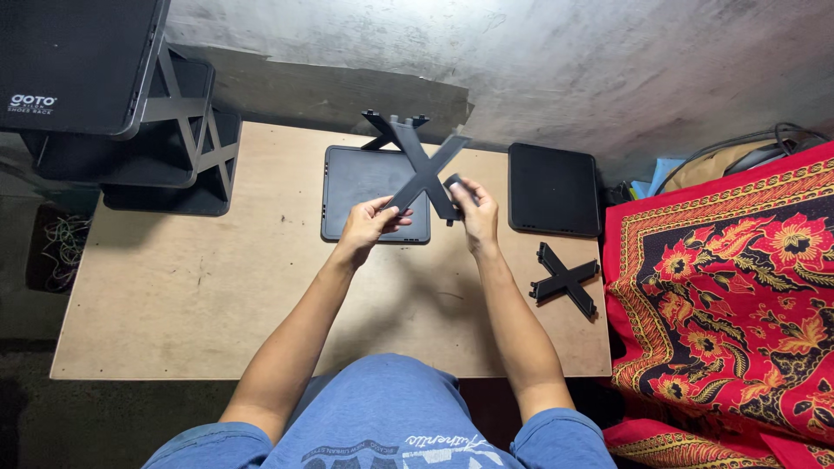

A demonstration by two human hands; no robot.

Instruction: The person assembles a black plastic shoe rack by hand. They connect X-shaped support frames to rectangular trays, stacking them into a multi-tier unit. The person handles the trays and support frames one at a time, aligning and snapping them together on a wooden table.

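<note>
**Both hands raised a dark cross-shaped brace over the worktop**

Blue-shirted shoulders and lap filled the bottom of the view, and both bare forearms reached forward from them over the pale wooden worktop (174,295). Straight ahead lay a dark rectangular panel (360,187), flat on the wood, partly hidden by the hands and by what they held. A second dark panel (553,188) lay to the right of it, well apart, and a second cross-shaped brace (565,280) lay flat near the right edge, just beside the right forearm. A partly built black rack (130,95) stood at the far left corner. A red patterned cloth (730,295) covered the floor to the right, with cables (764,148) beyond it.

The cross-shaped brace (423,167) was held up in the air above the nearer panel, tilted, its far ends pointing toward the wall. The left hand (369,224) pinched one lower leg, its grip closed on the bar between thumb and fingers. The right hand (473,213) was closed round the other lower leg, knuckles upward. Both wrists were bent slightly inward, the hands near each other.
</note>
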